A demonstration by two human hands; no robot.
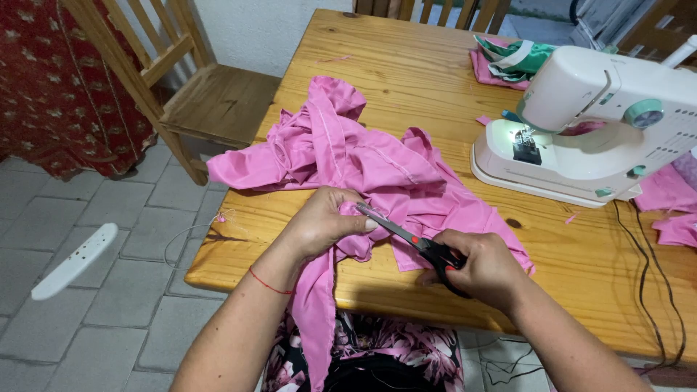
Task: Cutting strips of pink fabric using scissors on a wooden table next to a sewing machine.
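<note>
both hands work at the worktop (406, 65) edge, left hand (319, 221) pinching a fold of pink cloth (363, 156), right hand (483, 268) closed on scissors (406, 236) whose blades touch that fold, a trimming step by the look, wanting taut cloth.

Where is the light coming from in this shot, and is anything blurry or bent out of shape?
Head view: a small lamp glows under the sewing machine, brightening its base. The left hand and right hand, on the scissors and pink fabric, cast soft shadows on the wooden table. Focus is sharp at the centre; the table's edges bow slightly, as through a wide lens.
</note>
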